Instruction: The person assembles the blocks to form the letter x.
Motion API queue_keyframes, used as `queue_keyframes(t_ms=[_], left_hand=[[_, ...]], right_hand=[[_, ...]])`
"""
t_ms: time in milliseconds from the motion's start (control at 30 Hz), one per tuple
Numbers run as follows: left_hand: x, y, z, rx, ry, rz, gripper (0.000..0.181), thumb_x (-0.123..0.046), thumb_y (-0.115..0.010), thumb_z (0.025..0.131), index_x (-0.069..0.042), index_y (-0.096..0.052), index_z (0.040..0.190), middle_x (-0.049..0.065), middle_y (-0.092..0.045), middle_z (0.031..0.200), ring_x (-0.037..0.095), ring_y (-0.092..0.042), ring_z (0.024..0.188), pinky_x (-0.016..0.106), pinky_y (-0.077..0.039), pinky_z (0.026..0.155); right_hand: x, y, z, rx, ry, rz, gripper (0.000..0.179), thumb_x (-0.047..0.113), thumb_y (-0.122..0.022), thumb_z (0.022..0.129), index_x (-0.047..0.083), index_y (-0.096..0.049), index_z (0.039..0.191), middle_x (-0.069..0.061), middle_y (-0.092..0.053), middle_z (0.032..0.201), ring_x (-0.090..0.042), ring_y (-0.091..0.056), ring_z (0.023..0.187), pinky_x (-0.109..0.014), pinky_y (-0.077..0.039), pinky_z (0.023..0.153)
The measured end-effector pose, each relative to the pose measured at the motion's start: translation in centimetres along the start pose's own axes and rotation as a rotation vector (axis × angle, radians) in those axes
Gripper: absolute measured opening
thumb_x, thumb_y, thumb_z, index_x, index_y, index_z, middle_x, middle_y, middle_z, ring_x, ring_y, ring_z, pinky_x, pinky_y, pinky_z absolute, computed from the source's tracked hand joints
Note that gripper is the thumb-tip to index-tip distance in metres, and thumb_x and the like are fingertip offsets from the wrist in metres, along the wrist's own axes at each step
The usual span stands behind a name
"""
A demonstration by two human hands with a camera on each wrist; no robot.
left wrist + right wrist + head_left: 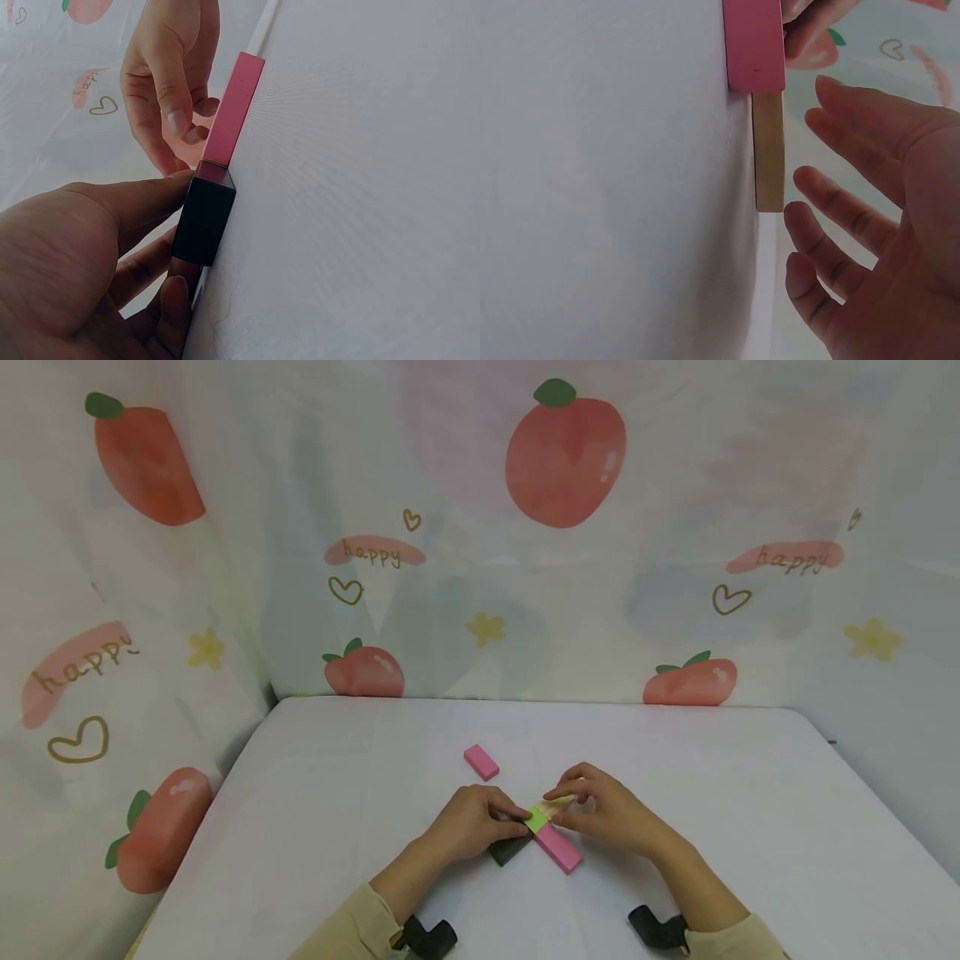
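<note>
Several small blocks meet in a cross on the white table. My left hand (476, 820) is at its left side, thumb along a black block (204, 225) and curled fingers behind it. Its index fingertip is right at a bright green block (536, 819), partly covered by the fingers. A pink block (559, 848) runs from the green one toward the front right. My right hand (603, 806) is beside a pale wooden block (557, 806) at the cross's right. In the right wrist view, its fingers (829, 217) are spread, apart from the wooden block.
Another pink block (482, 762) lies alone farther back. A white cloth covers the table (360, 760). Fruit-printed curtains (450, 610) stand behind it and at the left. Black wrist devices (658, 928) sit at both sleeves.
</note>
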State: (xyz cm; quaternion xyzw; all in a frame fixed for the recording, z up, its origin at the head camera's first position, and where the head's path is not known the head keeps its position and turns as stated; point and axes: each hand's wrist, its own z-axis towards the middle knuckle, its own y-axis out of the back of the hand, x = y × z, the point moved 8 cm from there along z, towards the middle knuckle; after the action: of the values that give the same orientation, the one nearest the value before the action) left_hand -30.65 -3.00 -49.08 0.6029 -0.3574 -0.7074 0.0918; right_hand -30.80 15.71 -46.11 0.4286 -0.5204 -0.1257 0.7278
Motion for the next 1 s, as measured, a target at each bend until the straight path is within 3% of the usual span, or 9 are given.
queue_keyframes(t_ms=[333, 700, 1000], left_hand=[[0.0, 0.0, 0.0, 0.0, -0.002, 0.007, 0.015, -0.029, -0.086, 0.085, -0.03, -0.085, 0.101, -0.015, -0.076, 0.095, 0.0, -0.057, 0.078, 0.022, -0.046, 0.067], [0.1, -0.1, 0.1, 0.001, -0.011, -0.002, 0.015, -0.029, -0.086, 0.085, -0.029, -0.085, 0.1, -0.014, -0.075, 0.096, 0.0, -0.058, 0.079, 0.022, -0.046, 0.067], [0.0, 0.1, 0.1, -0.002, -0.01, -0.009, 0.016, -0.028, -0.087, 0.085, -0.028, -0.085, 0.101, -0.014, -0.076, 0.096, -0.001, -0.059, 0.078, 0.021, -0.047, 0.067]], right_hand=[[0.9, -0.9, -0.6, 0.062, -0.005, 0.001, 0.026, 0.031, -0.079, 0.092, 0.029, -0.078, 0.117, 0.006, -0.057, 0.125, -0.022, -0.055, 0.11, -0.033, -0.045, 0.083], [1.6, -1.3, -1.1, 0.076, 0.044, -0.007, 0.022, 0.032, -0.079, 0.093, 0.028, -0.079, 0.115, 0.004, -0.058, 0.127, -0.02, -0.056, 0.109, -0.032, -0.045, 0.083], [1.4, -1.6, -1.2, 0.097, 0.013, -0.008, 0.026, 0.03, -0.081, 0.09, 0.028, -0.079, 0.116, 0.003, -0.056, 0.13, -0.019, -0.054, 0.108, -0.031, -0.044, 0.082]])
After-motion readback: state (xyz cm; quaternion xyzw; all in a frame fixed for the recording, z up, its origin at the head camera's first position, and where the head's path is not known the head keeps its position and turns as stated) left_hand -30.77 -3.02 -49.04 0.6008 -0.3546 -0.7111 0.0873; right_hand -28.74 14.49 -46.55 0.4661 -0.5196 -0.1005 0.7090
